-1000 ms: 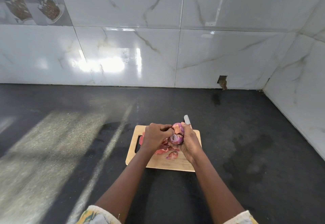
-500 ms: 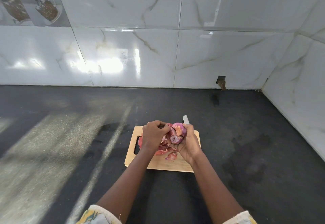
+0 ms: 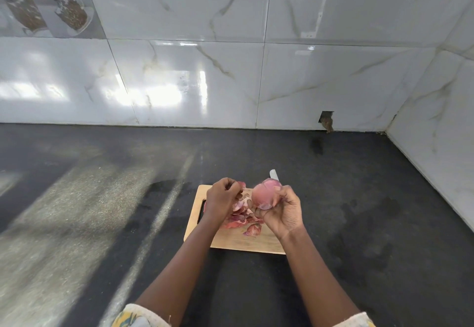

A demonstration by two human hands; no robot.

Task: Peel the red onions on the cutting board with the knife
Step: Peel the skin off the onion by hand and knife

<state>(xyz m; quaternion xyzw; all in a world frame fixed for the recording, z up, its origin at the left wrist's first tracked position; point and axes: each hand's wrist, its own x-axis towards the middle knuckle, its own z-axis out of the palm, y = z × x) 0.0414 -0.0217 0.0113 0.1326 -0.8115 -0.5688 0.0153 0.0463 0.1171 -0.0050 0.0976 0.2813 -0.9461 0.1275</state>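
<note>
On the dark bench (image 3: 102,198) a wooden cutting board (image 3: 230,242) is laid flat, evidently so that waste is caught on it. Over the board's 10 o'clock corner the left hand (image 3: 221,198) is held with fingers curled, and a strip of skin (image 3: 240,185) appears to be pinched at their tips, judged to be drawn clear of the bulb. At the board's middle a heap of peelings (image 3: 239,217) is gathered. Its pieces overlap too much to be counted, though one curl (image 3: 253,229) lies apart at 5 o'clock of the heap. At the board's 1 o'clock one red onion (image 3: 265,195) is gripped clear of the wood by the right hand (image 3: 283,213), whose fingers are wrapped round it, probably so that it can be turned. One knife (image 3: 274,174) is seen only as a blade tip pointing to 12 o'clock behind the onion. Its handle is hidden, presumably kept in the same hand. One board, one onion, one knife and two hands are counted.
</note>
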